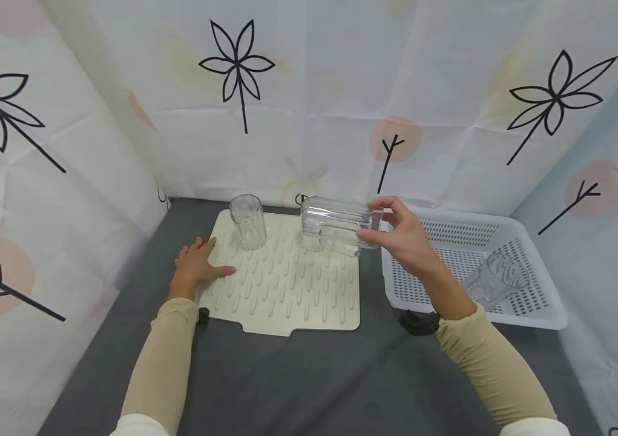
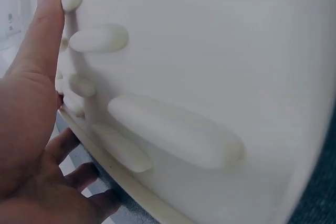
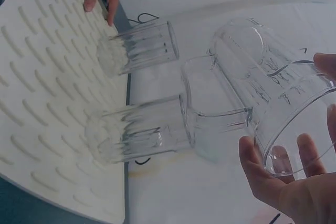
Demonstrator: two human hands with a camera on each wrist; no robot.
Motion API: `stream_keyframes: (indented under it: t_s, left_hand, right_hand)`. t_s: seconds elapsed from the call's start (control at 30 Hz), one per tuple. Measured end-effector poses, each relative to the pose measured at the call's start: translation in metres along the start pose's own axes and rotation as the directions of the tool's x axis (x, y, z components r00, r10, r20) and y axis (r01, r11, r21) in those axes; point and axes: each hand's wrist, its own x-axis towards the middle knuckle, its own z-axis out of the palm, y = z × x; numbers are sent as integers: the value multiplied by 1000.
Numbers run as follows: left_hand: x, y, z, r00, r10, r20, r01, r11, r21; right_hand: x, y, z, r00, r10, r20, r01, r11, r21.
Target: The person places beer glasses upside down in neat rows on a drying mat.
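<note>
My right hand (image 1: 404, 233) grips a clear pitcher (image 1: 336, 212) near its wide rim, thumb and fingers around the wall. The pitcher lies nearly sideways in the air over the mat's back right part, its squared handle (image 3: 218, 114) on the lower side. Two clear glasses stand on end on the cream ribbed mat (image 1: 287, 303): one glass (image 1: 249, 224) at back left, the other glass (image 3: 142, 132) partly hidden behind the pitcher in the head view. My left hand (image 1: 195, 266) rests spread at the mat's left edge, thumb on top, other fingers along the edge.
A white perforated basket (image 1: 537, 309) stands right of the mat, with another clear glass (image 1: 496, 278) tilted inside. Beneath everything is a dark grey table (image 1: 298, 387). White patterned cloth (image 1: 309, 79) hangs close behind and at both sides.
</note>
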Motion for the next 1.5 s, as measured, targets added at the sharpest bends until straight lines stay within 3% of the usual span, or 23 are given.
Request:
stream_keyframes:
  t_s: [0.13, 0.37, 0.6, 0.83, 1.07, 1.3, 1.5]
  left_hand:
    - [0, 1, -2, 1000, -10, 2, 10, 1000, 7]
    - [-1, 1, -12, 1000, 15, 25, -15, 1000, 7]
    - [-1, -4, -9, 998, 40, 49, -41, 999, 15]
    - [-2, -3, -5, 998, 24, 56, -25, 1000, 6]
    - [-3, -2, -7, 999, 20, 44, -20, 1000, -4]
    - [-9, -4, -9, 999, 26, 42, -25, 999, -21]
    - [-12, -6, -7, 998, 52, 34, -51, 998, -35]
  right_hand:
    - [-1, -3, 9, 999, -25, 34, 24, 1000, 12]
    - [0, -6, 28, 995, -7, 96, -2, 996, 87]
    - [-2, 0, 53, 991, -13, 134, -8, 988, 151]
    - [-2, 11, 78, 991, -35, 132, 14, 988, 153]
    - [-1, 20, 99, 989, -47, 139, 9, 964, 266]
    - [4, 27, 115, 991, 5, 136, -44, 957, 286]
    - [6, 36, 130, 990, 40, 136, -87, 928, 362]
